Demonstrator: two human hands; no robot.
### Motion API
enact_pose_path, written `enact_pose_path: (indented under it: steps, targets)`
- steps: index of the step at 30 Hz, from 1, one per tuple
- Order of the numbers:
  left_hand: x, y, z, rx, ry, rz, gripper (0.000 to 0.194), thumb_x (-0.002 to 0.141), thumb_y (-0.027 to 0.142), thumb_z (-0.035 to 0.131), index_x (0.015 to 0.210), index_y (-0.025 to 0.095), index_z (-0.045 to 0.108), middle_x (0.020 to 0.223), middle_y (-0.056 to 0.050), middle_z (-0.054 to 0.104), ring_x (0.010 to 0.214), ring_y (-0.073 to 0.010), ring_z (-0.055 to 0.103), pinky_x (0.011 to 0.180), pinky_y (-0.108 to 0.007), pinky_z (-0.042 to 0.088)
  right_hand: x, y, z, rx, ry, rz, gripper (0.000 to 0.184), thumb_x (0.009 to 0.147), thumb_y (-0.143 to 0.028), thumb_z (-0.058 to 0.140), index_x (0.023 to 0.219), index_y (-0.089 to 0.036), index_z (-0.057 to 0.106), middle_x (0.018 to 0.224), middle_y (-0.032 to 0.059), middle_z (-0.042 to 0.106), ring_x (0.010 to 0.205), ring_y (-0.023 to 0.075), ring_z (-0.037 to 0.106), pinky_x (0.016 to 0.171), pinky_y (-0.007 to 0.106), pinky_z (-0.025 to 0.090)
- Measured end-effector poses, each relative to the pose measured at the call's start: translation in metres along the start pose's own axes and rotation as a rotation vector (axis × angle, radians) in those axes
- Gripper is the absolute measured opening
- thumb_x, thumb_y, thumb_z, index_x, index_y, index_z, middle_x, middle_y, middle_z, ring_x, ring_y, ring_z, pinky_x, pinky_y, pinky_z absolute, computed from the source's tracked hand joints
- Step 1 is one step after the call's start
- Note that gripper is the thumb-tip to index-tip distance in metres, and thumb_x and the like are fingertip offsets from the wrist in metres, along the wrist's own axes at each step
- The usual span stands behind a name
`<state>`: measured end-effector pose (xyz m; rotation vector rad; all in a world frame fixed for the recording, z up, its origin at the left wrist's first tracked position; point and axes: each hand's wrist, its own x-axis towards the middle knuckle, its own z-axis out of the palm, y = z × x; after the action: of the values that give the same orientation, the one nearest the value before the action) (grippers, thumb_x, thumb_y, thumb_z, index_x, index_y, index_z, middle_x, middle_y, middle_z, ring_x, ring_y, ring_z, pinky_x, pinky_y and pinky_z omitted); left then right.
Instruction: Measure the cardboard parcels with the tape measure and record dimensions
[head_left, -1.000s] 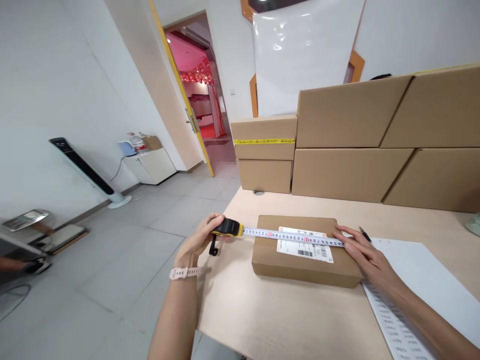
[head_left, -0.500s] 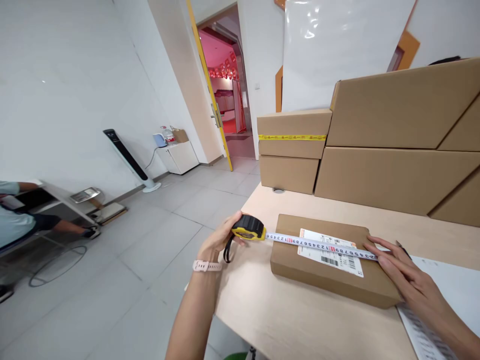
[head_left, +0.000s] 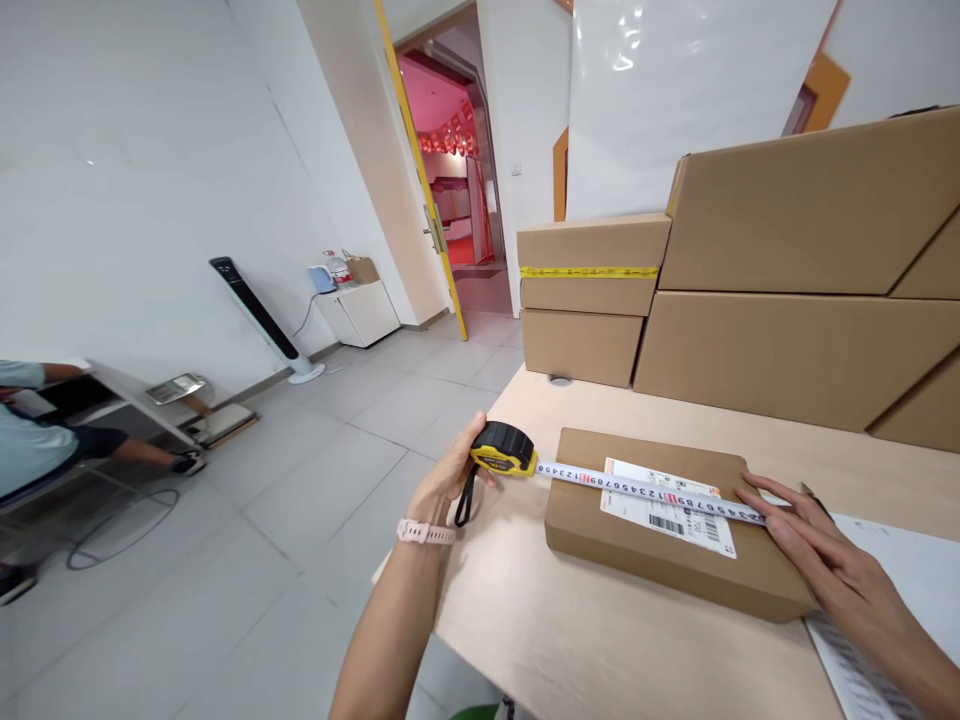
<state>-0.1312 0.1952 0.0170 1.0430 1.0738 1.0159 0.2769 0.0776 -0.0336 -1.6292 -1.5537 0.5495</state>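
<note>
My left hand point(head_left: 450, 475) is closed around the black and yellow case of a tape measure point(head_left: 504, 447), just off the left end of a flat brown cardboard box point(head_left: 660, 575). A black wrist strap dangles from the case. The white blade point(head_left: 637, 487) runs out across the top of the box and over its white shipping label point(head_left: 712, 537). At the box's right end, my right hand point(head_left: 840, 565) holds the blade's far end down with fingers pressed together. Those fingers hide the blade's tip.
The box lies on a pale wooden table point(head_left: 525, 610). Stacked cardboard cartons point(head_left: 772, 350) stand along its back. Printed paper point(head_left: 900, 560) and a pen point(head_left: 817, 500) lie on the right. Across the floor are a tower fan point(head_left: 255, 310), a scale point(head_left: 225, 425) and a seated person point(head_left: 37, 440).
The view has shifted slightly, so box, hands and tape measure appear a little farther right. Both hands keep their hold, and the blade stays stretched across the box.
</note>
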Motion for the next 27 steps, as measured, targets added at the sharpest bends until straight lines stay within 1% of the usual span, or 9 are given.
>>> enact_pose_path:
  steps: [5, 9, 12, 21, 24, 27]
  targets:
    - [0.0015, 0.0003, 0.0027, -0.020, 0.027, 0.002, 0.047, 0.077, 0.062, 0.060, 0.073, 0.016, 0.062, 0.062, -0.008, 0.069, 0.049, -0.0166, 0.060, 0.034, -0.023, 0.042, -0.0010, -0.0024, -0.0005, -0.008, 0.004, 0.008, 0.041, 0.087, -0.056, 0.045, 0.111, -0.036, 0.070, 0.146, -0.0012, 0.046, 0.130, 0.0284, 0.046, 0.102, 0.037, 0.042]
    - [0.0003, -0.0006, 0.0028, -0.032, 0.042, 0.003, 0.045, 0.077, 0.061, 0.061, 0.072, 0.016, 0.062, 0.061, -0.008, 0.068, 0.048, -0.0161, 0.059, 0.034, -0.022, 0.040, -0.0014, -0.0041, -0.0007, -0.008, 0.008, 0.015, 0.039, 0.087, -0.057, 0.045, 0.111, -0.039, 0.070, 0.145, -0.0034, 0.046, 0.130, 0.0272, 0.046, 0.102, 0.038, 0.042]
    - [-0.0002, -0.0010, 0.0032, -0.041, 0.051, 0.006, 0.044, 0.077, 0.060, 0.061, 0.073, 0.016, 0.060, 0.059, -0.007, 0.067, 0.047, -0.0155, 0.059, 0.034, -0.022, 0.040, -0.0005, -0.0045, -0.0006, -0.009, 0.018, 0.005, 0.039, 0.086, -0.057, 0.045, 0.110, -0.038, 0.070, 0.144, -0.0032, 0.047, 0.130, 0.0275, 0.046, 0.103, 0.038, 0.041]
    - [0.0003, -0.0009, 0.0036, -0.043, 0.053, 0.000, 0.044, 0.077, 0.061, 0.061, 0.073, 0.017, 0.060, 0.059, -0.006, 0.066, 0.047, -0.0159, 0.058, 0.034, -0.024, 0.040, -0.0013, -0.0041, -0.0011, -0.024, 0.018, 0.000, 0.040, 0.087, -0.056, 0.044, 0.110, -0.036, 0.071, 0.144, -0.0018, 0.047, 0.131, 0.0269, 0.046, 0.105, 0.036, 0.039]
    - [0.0005, -0.0009, 0.0031, -0.037, 0.055, -0.006, 0.045, 0.074, 0.063, 0.063, 0.075, 0.017, 0.061, 0.059, -0.005, 0.066, 0.046, -0.0156, 0.058, 0.035, -0.024, 0.040, -0.0022, -0.0039, -0.0011, -0.023, 0.018, 0.000, 0.039, 0.088, -0.055, 0.044, 0.111, -0.038, 0.070, 0.145, -0.0030, 0.047, 0.131, 0.0263, 0.045, 0.107, 0.036, 0.036]
    - [0.0009, -0.0010, 0.0024, -0.026, 0.052, -0.013, 0.048, 0.071, 0.065, 0.064, 0.075, 0.017, 0.062, 0.059, -0.005, 0.066, 0.047, -0.0159, 0.058, 0.035, -0.024, 0.040, -0.0015, -0.0045, -0.0003, -0.008, 0.016, 0.001, 0.039, 0.088, -0.056, 0.044, 0.111, -0.037, 0.070, 0.145, -0.0021, 0.046, 0.132, 0.0268, 0.044, 0.107, 0.037, 0.035]
